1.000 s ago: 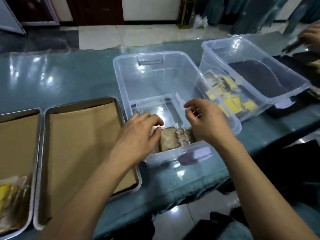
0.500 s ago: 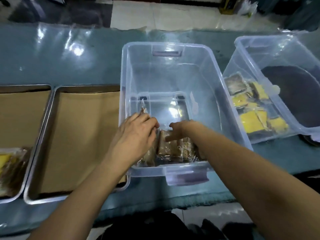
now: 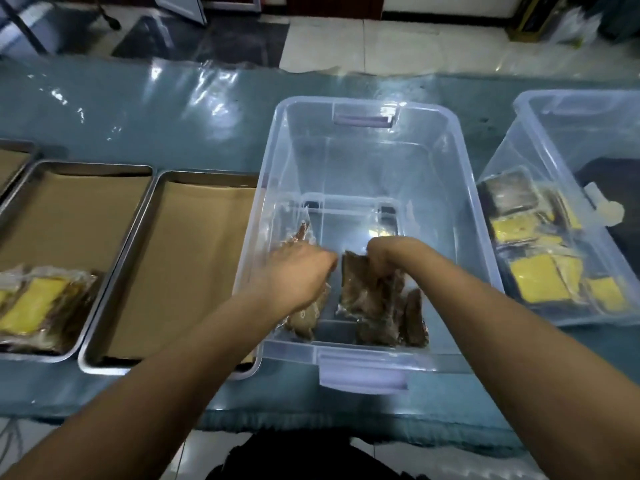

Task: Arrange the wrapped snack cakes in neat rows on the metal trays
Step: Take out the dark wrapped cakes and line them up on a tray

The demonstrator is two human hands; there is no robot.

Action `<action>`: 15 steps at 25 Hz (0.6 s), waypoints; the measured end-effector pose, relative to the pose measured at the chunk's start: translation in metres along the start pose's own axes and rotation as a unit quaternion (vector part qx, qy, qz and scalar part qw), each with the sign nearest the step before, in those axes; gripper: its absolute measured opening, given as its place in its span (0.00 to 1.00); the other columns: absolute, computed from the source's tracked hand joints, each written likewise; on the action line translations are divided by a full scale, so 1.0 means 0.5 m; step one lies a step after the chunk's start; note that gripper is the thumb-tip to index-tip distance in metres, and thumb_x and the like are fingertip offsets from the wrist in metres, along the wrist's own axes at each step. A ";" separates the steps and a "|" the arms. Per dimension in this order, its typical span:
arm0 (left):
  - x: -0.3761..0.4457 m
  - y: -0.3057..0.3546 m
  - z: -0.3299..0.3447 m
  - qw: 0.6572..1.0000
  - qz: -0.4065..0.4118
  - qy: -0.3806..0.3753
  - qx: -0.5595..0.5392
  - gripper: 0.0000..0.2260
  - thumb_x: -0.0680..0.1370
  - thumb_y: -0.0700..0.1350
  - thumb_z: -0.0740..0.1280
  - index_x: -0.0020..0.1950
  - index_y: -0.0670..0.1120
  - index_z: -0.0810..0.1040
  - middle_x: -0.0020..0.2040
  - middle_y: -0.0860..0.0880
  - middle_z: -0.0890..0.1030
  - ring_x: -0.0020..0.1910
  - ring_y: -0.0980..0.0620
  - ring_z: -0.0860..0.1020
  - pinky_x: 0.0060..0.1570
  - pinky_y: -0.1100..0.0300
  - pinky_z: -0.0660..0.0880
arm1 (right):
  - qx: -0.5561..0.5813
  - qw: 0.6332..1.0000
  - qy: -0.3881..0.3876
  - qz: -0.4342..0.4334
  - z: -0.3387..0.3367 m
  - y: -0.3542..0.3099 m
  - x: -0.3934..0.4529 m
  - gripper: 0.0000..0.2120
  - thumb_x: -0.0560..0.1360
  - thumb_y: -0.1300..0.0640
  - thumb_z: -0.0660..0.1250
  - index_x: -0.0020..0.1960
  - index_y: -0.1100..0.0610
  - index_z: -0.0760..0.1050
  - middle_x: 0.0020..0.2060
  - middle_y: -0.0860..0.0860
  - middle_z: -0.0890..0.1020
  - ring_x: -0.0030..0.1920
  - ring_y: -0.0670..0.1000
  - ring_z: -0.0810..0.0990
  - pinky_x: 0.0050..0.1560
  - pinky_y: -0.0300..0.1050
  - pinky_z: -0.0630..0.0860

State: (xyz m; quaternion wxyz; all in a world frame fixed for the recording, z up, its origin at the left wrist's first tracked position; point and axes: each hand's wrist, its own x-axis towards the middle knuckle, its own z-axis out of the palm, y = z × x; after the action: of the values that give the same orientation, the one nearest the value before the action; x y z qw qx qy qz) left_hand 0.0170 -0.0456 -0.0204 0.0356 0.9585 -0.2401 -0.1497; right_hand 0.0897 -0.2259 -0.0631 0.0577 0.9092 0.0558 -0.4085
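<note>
Both my hands reach into a clear plastic bin (image 3: 460,188) in the middle of the table. My left hand (image 3: 298,271) grips wrapped brown snack cakes (image 3: 304,317) at the bin's near left. My right hand (image 3: 384,258) grips a bunch of wrapped brown cakes (image 3: 370,292), lifted and tilted above the bin floor. More brown cakes (image 3: 414,318) lie at the near wall. A metal tray (image 3: 138,233) lined with brown paper stands just left of the bin, with no cakes on it. A second lined tray (image 3: 20,199) further left carries wrapped yellow cakes (image 3: 34,306) at its near end.
A second clear bin (image 3: 540,140) at the right holds wrapped yellow and brown cakes (image 3: 540,275). A third tray's corner (image 3: 14,147) shows at the far left. The table is covered in shiny teal plastic (image 3: 156,109). Tiled floor lies beyond the far edge.
My right hand has dropped into the bin and closed on brown cakes, lifting them. My left hand has pushed deeper into the near left of the bin. My view has tilted down and left.
</note>
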 end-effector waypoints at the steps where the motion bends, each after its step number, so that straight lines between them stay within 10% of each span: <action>1: 0.029 0.016 0.007 0.997 -0.008 -0.057 0.043 0.14 0.78 0.38 0.66 0.63 0.48 0.77 0.58 0.46 0.80 0.56 0.46 0.78 0.57 0.49 0.76 | 0.027 0.999 0.037 0.017 -0.014 0.019 -0.015 0.11 0.74 0.58 0.71 0.53 0.62 0.78 0.51 0.59 0.80 0.49 0.58 0.81 0.52 0.49 0.78; 9: 0.171 0.044 0.120 0.913 -0.021 -0.215 0.346 0.41 0.79 0.54 0.67 0.81 0.40 0.47 0.80 0.35 0.52 0.79 0.34 0.51 0.76 0.38 0.48 | 0.261 0.930 0.251 0.070 -0.013 0.101 -0.055 0.12 0.74 0.59 0.68 0.54 0.55 0.67 0.56 0.59 0.78 0.57 0.62 0.78 0.50 0.48 0.73; 15: 0.163 0.053 0.135 0.923 0.072 -0.144 0.350 0.18 0.79 0.46 0.66 0.69 0.44 0.74 0.64 0.43 0.75 0.64 0.43 0.70 0.65 0.48 0.65 | 0.302 0.911 0.276 0.048 -0.019 0.106 -0.039 0.16 0.73 0.57 0.70 0.59 0.57 0.70 0.56 0.60 0.79 0.57 0.63 0.79 0.52 0.50 0.74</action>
State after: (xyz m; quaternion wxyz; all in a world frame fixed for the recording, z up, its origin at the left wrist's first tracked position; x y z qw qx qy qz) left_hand 0.0528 -0.1071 -0.1029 -0.3268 0.8578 -0.3481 -0.1899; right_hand 0.0919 -0.2780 -0.0390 -0.2183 0.9612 -0.1002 -0.1354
